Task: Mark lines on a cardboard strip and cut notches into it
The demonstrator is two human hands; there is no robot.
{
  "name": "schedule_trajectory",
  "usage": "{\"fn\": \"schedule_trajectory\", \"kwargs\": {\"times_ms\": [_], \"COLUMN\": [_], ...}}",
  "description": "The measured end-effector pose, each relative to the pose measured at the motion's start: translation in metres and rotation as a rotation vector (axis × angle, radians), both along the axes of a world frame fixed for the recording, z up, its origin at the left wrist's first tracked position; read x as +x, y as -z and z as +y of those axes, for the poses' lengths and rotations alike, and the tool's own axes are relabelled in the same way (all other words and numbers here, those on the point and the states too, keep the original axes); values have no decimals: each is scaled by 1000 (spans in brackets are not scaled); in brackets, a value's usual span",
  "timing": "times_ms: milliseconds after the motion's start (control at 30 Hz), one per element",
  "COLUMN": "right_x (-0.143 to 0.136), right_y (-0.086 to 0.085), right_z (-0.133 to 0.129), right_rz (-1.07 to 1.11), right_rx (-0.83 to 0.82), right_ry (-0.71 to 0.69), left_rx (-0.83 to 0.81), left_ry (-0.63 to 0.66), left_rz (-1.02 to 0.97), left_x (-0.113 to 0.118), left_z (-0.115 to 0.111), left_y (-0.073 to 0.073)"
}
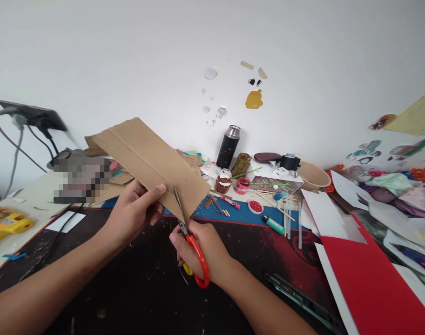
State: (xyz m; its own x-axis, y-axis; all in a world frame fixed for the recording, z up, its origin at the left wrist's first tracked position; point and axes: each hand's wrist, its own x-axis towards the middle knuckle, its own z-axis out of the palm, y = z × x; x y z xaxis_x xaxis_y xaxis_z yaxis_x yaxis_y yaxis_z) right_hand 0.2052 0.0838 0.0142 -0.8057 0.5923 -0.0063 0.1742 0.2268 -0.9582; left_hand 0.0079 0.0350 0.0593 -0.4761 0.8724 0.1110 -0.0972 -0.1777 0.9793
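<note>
In the head view, your left hand [133, 209] has its fingers closed on the lower left edge of the cardboard [149, 151], the thumb pressed on the face turned to you. The sheet is held up off the dark surface [135, 284], tilted, and most of it lies above and beyond those fingers. Its long axis slants from upper left down to lower right, and its lower right end comes close to your right hand [212, 249].

That hand has its fingers wrapped round the handles of the scissors [179, 204], which reach up and slightly left from your grip. Their long axis crosses the sheet's, and the tip points up over the face, just right of your left thumb. One blade shows in front of the cardboard; the other seems to be behind it, though you can't be sure from here. Your left hand is nearer the middle of the sheet, your right nearer its lower corner. Behind them stand a black flask [228, 148] and a brown paint jar [223, 182]
</note>
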Motion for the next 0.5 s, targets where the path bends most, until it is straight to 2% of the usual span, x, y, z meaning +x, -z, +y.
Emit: {"fn": "schedule_trajectory", "kwargs": {"times_ms": [333,500], "right_x": [-4,0], "right_y": [3,-1], "right_z": [1,-5], "right_rz": [-28,-23], "right_rx": [-95,22], "right_ry": [13,-54], "left_rx": [5,138], "left_ry": [-65,-268], "left_rz": [-61,-134], "left_x": [-1,-32], "left_z": [2,8], "left_y": [-2,-23]}}
